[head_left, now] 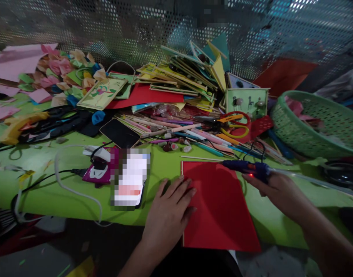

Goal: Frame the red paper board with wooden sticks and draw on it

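My left hand [171,209] lies with fingers stretched out over the left edge of a red sheet of card [219,207]. A thin pale stick runs along that edge, partly under my fingers. In my right hand [280,188] is a dark blue hot glue gun [260,170], its small red light glowing. A clear glue stick [309,181] sticks out of its back end. The gun's nozzle points left, above the card's top edge. Just beyond that edge lies another thin stick [201,158].
A lit phone [131,179] and a purple power bank [98,171] with cables lie left of the card. Pens, orange-handled scissors [235,119] and a heap of stick-framed cards [179,77] stand behind. A green basket [317,130] is at right, a yellow-handled tool [23,125] at left.
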`<action>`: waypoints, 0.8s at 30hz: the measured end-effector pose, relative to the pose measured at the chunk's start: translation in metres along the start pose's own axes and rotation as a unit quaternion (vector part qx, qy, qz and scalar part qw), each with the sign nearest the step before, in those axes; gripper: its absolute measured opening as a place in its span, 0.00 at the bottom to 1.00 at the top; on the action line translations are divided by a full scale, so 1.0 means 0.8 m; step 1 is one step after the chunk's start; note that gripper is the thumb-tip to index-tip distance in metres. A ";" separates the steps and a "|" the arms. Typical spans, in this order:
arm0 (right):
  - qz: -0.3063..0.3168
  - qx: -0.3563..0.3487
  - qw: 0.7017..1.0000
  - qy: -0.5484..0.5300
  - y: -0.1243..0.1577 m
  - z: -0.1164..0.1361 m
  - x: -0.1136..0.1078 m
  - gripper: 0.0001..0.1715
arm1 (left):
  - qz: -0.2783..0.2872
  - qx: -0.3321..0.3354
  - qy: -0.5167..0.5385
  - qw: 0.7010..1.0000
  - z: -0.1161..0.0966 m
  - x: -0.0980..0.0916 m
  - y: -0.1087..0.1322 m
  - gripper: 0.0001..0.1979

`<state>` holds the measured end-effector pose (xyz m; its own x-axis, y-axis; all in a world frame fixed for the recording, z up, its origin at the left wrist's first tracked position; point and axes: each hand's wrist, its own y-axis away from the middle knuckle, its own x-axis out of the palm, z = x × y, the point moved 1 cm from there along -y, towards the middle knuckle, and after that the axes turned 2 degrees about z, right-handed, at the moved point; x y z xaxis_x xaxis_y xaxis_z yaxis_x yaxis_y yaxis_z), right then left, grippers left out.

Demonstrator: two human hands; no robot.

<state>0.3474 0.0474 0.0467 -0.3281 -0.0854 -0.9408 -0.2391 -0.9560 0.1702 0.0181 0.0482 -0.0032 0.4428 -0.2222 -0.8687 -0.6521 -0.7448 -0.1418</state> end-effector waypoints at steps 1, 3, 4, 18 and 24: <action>0.002 0.000 1.000 0.001 0.000 0.001 0.000 0.44 | 0.000 0.000 0.001 1.000 0.000 0.000 0.000 0.19; 0.007 0.000 1.000 0.003 0.000 0.001 -0.001 0.44 | 0.001 0.000 0.002 1.000 0.000 0.000 0.000 0.19; 0.009 0.001 1.000 0.004 0.000 0.000 -0.002 0.44 | 0.002 0.001 0.002 1.000 0.000 0.001 0.000 0.19; 0.002 0.029 1.000 0.007 0.004 -0.008 -0.003 0.45 | -0.003 0.000 0.005 1.000 0.001 0.003 0.001 0.19; -0.003 0.039 0.999 0.000 0.009 -0.014 -0.011 0.47 | 0.004 -0.001 0.008 1.000 0.001 0.001 0.001 0.19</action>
<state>0.3588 0.0382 0.0532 -0.3269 -0.0806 -0.9416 -0.3113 -0.9316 0.1878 0.0173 0.0475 -0.0043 0.4477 -0.2374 -0.8621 -0.6542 -0.7443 -0.1348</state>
